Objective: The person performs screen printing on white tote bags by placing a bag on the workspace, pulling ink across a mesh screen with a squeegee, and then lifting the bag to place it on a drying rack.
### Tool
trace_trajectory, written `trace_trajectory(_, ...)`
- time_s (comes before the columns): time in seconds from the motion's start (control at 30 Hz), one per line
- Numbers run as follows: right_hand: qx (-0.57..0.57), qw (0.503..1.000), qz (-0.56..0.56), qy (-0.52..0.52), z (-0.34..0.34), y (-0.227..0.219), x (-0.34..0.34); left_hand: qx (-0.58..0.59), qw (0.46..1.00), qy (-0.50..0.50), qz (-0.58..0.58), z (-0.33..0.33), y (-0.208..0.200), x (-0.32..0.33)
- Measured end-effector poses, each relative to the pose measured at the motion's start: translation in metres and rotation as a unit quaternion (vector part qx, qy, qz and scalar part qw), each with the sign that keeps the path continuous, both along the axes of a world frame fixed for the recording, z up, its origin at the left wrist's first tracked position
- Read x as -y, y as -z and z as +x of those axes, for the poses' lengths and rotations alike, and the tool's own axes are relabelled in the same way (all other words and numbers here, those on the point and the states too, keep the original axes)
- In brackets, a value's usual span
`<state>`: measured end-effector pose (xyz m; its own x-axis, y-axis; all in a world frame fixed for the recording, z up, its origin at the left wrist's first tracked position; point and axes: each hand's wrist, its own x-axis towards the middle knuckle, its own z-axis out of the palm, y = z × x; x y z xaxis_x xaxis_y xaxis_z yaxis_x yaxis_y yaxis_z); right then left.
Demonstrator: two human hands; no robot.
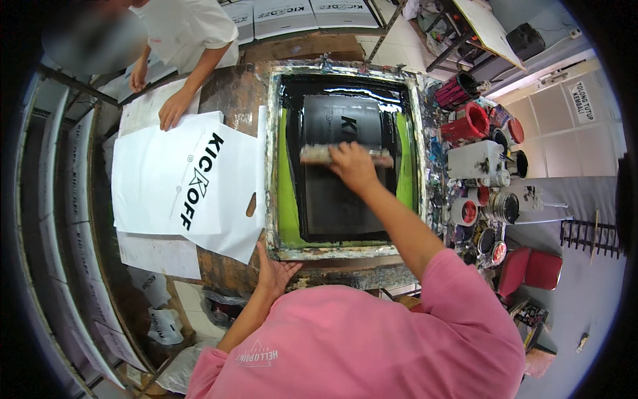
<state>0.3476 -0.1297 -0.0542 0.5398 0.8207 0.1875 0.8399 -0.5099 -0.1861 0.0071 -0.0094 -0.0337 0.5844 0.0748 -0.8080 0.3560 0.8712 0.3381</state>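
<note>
A screen-printing frame (273, 179) with an ink-spattered rim lies on the table. Black ink covers most of its mesh (339, 209), with green strips along the sides. My right hand (353, 166) is closed over a wooden-handled squeegee (315, 155), which lies crosswise on the mesh near its middle. Dark lettering shows through the mesh beyond the squeegee. By the frame's near left corner rests my left hand (274, 271), its fingers stretched out and nothing held. A white bag (156, 173) with black lettering and a cut-out handle lies left of the frame, close to that hand.
Across the table at the far left, a co-worker's hand (175, 110) touches the bag's edge. Ink pots, including a red bucket (465, 125) and a white container (473, 161), crowd the right side. A drying rack (83, 233) with printed sheets stands at the left.
</note>
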Motion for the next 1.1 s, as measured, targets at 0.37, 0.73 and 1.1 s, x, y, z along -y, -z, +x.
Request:
trace_trajectory(0.37,-0.067,0.995,-0.066,-0.024,0.186,-0.045,-0.086,0.080,0.995,0.026,-0.052,-0.016,-0.029,-0.009)
trace_trajectory(0.73,-0.016,0.999,-0.028,-0.009,0.033,-0.058,-0.001,0.138,0.988,0.037,0.064,-0.019,-0.063,0.004)
trace_trajectory(1.1,-0.015,0.998,0.052,-0.028,-0.137,-0.219,0.094,0.350,0.929,-0.004,0.118,-0.017,-0.118,-0.007)
